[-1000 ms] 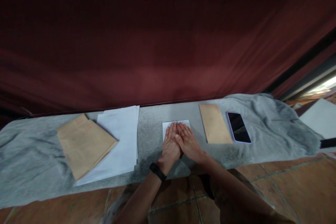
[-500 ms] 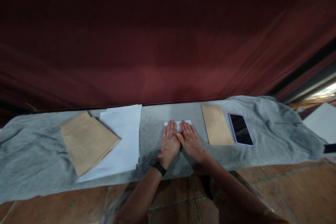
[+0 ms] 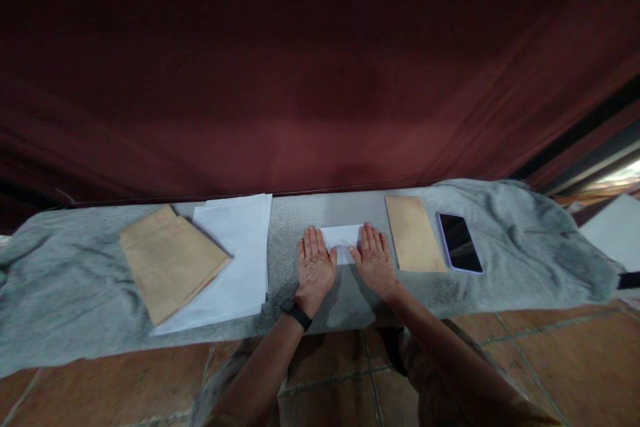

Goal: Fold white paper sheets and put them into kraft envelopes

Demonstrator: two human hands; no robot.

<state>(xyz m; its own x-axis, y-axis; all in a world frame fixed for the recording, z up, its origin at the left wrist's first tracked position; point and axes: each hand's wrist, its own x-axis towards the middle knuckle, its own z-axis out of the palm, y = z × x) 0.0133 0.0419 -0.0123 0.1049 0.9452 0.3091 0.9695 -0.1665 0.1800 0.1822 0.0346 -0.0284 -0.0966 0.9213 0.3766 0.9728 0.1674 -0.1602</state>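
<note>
A small folded sheet of white paper lies flat on the grey cloth between my hands. My left hand rests palm down over its left end, fingers stretched out, a dark band on the wrist. Over the right end lies my right hand, also flat with straight fingers. Both thumbs point inward over the paper, and its middle shows between them. To the right of my right hand is a brown envelope.
A phone with a purple edge lies right of the envelope. On the left, several brown envelopes overlap a stack of white sheets. Grey cloth covers the narrow surface, with a dark red upright panel behind and floor tiles below.
My hands have slid apart from the middle of the paper toward its two ends, uncovering its centre. The view has shifted slightly.
</note>
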